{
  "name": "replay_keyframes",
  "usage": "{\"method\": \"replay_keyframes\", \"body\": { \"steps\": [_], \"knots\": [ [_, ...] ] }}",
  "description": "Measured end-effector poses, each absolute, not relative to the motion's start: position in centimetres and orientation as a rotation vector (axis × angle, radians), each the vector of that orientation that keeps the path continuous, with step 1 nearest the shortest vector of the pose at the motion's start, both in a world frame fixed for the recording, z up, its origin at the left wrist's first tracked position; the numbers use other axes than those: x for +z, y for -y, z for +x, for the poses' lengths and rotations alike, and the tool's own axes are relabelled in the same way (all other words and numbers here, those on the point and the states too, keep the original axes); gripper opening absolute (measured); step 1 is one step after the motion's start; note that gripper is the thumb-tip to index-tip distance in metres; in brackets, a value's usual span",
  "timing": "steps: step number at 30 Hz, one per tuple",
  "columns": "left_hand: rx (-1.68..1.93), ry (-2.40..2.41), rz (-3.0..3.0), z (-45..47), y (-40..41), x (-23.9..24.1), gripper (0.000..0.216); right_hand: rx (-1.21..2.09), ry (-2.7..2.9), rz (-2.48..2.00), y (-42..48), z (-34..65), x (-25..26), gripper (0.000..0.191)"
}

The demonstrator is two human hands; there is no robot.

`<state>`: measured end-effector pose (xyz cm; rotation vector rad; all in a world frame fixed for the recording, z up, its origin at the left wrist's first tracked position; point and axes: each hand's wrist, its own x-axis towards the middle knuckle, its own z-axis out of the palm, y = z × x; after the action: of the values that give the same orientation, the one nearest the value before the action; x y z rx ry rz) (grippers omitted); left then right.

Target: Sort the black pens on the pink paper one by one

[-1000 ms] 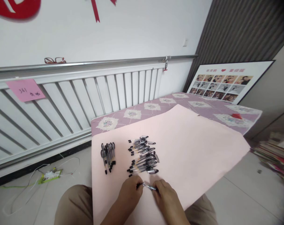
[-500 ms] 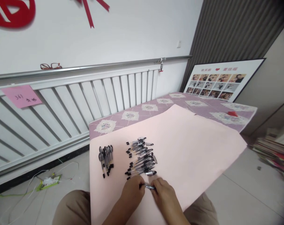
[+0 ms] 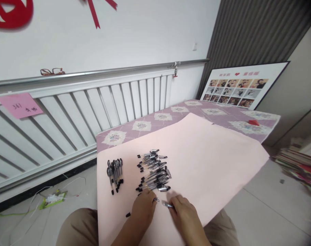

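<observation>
My left hand point(image 3: 143, 207) and my right hand point(image 3: 182, 211) meet at the near edge of a pink paper sheet point(image 3: 209, 160). The left hand pinches one part of a pen near its fingertips; the right hand grips a short silvery pen piece point(image 3: 167, 205). A small gap separates the two parts. A black pen cap point(image 3: 128, 215) lies on the sheet just left of my left hand. Beyond the hands lies a large pile of black-capped pens point(image 3: 153, 169). A smaller, tidy bundle of pens point(image 3: 115, 170) lies further left.
The sheet covers a table with a purple patterned cloth point(image 3: 171, 118). A white radiator point(image 3: 68, 112) runs along the wall, with red glasses point(image 3: 52, 71) on its rail. A photo board point(image 3: 237, 89) leans at the back right. Books point(image 3: 297, 164) and a power strip point(image 3: 53, 199) lie on the floor.
The two pen parts, joined between my hands before, have come apart with a small gap. A black cap now lies left of my left hand. The view shifted slightly.
</observation>
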<state>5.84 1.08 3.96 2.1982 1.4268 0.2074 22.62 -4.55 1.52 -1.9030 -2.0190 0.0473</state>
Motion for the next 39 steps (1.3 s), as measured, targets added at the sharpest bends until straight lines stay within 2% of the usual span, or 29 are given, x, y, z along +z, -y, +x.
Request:
{"method": "replay_keyframes", "body": {
  "steps": [16,30,39],
  "knots": [
    [0.154,-1.348,2.331,7.5,-2.3,2.5,0.018,0.078,2.017,-1.928,4.5,22.2,1.5,0.009],
    [0.365,-1.377,2.307,5.5,-1.0,3.3,0.027,0.073,1.991,-1.918,4.6,22.3,1.3,0.007],
    [0.282,-1.459,2.301,4.1,0.0,3.9,0.016,0.112,1.969,-1.951,4.6,22.1,1.6,0.011]
  ]
}}
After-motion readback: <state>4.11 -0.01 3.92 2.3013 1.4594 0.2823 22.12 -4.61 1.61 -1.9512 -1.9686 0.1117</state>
